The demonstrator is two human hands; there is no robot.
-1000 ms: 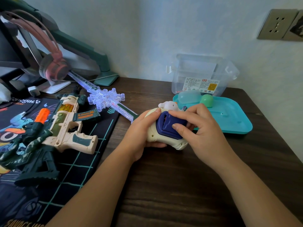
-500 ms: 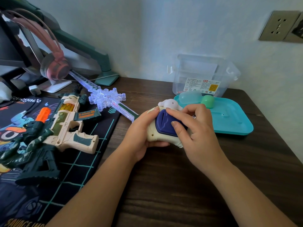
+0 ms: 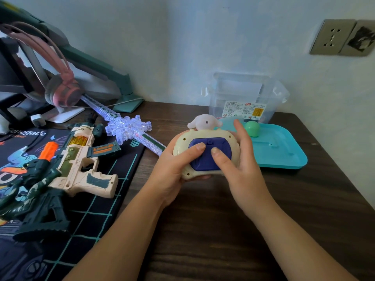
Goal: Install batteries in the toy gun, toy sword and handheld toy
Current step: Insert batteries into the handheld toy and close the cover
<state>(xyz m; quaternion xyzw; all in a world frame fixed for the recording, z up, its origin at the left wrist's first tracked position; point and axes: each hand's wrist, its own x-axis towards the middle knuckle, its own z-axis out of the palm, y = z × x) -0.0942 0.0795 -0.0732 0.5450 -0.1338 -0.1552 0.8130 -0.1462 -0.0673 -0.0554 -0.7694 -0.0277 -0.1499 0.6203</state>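
Both hands hold the cream handheld toy (image 3: 183, 141) above the desk, its back toward me, a white animal figure on its top. My left hand (image 3: 172, 169) grips its left side and my right hand (image 3: 241, 165) grips its right side. Both thumbs press on the dark blue battery cover (image 3: 209, 157). The toy gun (image 3: 81, 161), beige and green with an orange tip, lies on the printed mat at the left. The clear toy sword (image 3: 129, 128) with a snowflake guard lies beyond it, glowing.
A teal tray (image 3: 284, 153) with a green ball (image 3: 252, 128) lies right of the hands, a clear plastic box (image 3: 245, 96) behind it. Pink headphones (image 3: 63, 92) and a monitor arm stand at the back left. A black printed mat (image 3: 101, 201) covers the desk's left part.
The handheld toy has been lifted and turned so its back faces me squarely. My right hand shifted to its right side, and both thumbs now sit on the blue cover.
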